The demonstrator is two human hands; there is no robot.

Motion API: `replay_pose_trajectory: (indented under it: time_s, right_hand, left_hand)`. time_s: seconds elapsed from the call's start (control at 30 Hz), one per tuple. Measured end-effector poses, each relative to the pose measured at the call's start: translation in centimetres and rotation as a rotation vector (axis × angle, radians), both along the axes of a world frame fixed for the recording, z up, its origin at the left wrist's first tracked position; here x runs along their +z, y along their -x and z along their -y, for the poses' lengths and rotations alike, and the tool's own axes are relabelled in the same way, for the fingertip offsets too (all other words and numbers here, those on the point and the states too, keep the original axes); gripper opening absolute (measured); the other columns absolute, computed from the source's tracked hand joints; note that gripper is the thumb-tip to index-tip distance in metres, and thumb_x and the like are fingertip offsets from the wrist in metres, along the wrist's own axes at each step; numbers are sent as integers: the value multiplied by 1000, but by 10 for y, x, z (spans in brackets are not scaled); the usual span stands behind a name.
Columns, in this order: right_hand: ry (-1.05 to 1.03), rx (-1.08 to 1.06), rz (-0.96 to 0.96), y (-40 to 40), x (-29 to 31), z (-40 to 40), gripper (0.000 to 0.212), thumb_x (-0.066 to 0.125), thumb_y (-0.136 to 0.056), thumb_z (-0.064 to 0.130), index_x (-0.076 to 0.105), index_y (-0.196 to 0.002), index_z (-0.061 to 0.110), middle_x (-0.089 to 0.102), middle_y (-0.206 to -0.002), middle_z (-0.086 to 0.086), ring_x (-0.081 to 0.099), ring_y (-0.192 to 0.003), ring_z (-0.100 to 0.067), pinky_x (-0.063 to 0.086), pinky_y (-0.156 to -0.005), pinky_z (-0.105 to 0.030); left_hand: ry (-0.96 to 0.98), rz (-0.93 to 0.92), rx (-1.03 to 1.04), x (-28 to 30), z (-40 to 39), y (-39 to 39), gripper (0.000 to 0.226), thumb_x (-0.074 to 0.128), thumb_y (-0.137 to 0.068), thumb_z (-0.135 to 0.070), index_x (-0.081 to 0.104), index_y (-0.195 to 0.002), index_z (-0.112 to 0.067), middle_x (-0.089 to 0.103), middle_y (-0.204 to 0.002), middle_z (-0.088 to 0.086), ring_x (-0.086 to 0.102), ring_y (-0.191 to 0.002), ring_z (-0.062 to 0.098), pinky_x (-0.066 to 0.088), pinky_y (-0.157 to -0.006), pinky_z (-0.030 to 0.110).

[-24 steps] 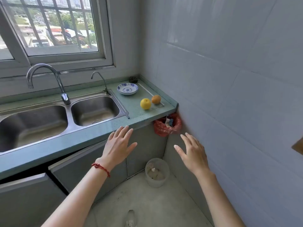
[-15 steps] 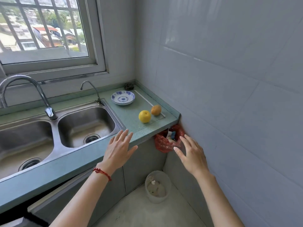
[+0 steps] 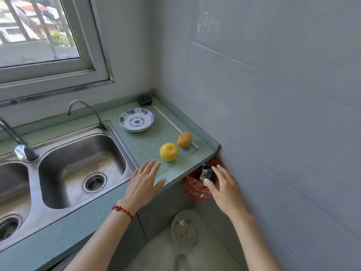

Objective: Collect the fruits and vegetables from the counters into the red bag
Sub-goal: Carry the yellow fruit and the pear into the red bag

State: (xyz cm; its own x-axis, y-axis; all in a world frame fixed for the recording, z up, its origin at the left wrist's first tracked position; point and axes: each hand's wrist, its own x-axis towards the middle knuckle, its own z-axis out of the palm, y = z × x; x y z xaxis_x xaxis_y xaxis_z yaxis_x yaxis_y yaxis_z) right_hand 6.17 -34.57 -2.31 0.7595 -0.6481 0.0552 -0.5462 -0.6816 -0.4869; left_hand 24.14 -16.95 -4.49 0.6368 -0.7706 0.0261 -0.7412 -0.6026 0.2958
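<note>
A yellow round fruit (image 3: 168,151) and a smaller orange fruit (image 3: 184,140) sit side by side on the green counter (image 3: 148,145), near its right end. A red plastic bag (image 3: 194,187) hangs below the counter's right corner, against the tiled wall, with some white and blue items in its mouth. My left hand (image 3: 144,182) hovers over the counter's front edge, fingers spread, just short of the yellow fruit. My right hand (image 3: 222,184) is open in front of the red bag, fingers at its opening, partly hiding it.
A blue-and-white dish (image 3: 136,119) stands behind the fruits, with a dark scrubber (image 3: 145,100) in the corner. A double steel sink (image 3: 78,169) with two taps fills the left. A clear bin (image 3: 184,229) stands on the floor below the bag. The tiled wall (image 3: 273,114) closes the right side.
Both hands have moved forward: the left now reaches over the counter edge near the yellow fruit, the right has reached the red bag. The view has come closer to the corner.
</note>
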Motion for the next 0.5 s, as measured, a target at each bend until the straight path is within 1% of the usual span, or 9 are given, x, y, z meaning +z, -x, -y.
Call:
replay_pose_trajectory:
  time_s: [0.1, 0.2, 0.3, 0.37, 0.43, 0.5]
  right_hand:
    - [-39, 22, 16, -20, -7, 19, 56, 46, -92, 44, 35, -141, 19, 30, -151, 1, 24, -139, -14, 20, -112, -29]
    - [-87, 51, 22, -38, -16, 42, 57, 46, -92, 44, 34, -142, 19, 30, -151, 1, 22, -140, -12, 17, -111, -25]
    - [-124, 89, 22, -55, -23, 64, 56, 46, -93, 43, 34, -141, 19, 32, -150, 2, 23, -139, -10, 19, -111, -24]
    - [-203, 91, 45, -64, -27, 76, 55, 47, -92, 42, 35, -141, 19, 34, -149, 1, 25, -138, -10, 22, -111, -26]
    - [-277, 92, 64, -73, -32, 86, 55, 48, -91, 42, 36, -140, 20, 34, -149, 2, 27, -138, -9, 25, -112, -28]
    - [-309, 103, 57, -83, -37, 93, 55, 49, -91, 42, 36, -140, 20, 35, -148, 2, 27, -137, -10, 25, -111, -28]
  left_hand:
    - [-15, -17, 28, -6, 19, -12, 66, 34, -91, -52, 15, -146, -21, 19, -155, 2, 14, -142, 22, 16, -114, 39]
    - [2, -48, 60, -13, 40, -22, 66, 36, -91, -51, 16, -146, -21, 22, -154, 3, 17, -142, 23, 18, -114, 40]
    - [17, -102, 99, -19, 60, -32, 67, 38, -91, -50, 16, -146, -20, 23, -154, 3, 18, -141, 22, 20, -113, 39]
    - [45, -181, 140, -22, 74, -37, 67, 40, -90, -49, 16, -146, -19, 24, -153, 3, 20, -140, 22, 22, -113, 39]
    - [133, -312, 211, -23, 86, -40, 66, 44, -91, -44, 18, -145, -18, 26, -152, 5, 23, -139, 22, 23, -112, 38]
    - [217, -419, 296, -24, 96, -44, 64, 49, -90, -39, 22, -144, -16, 29, -150, 7, 27, -137, 23, 23, -111, 37]
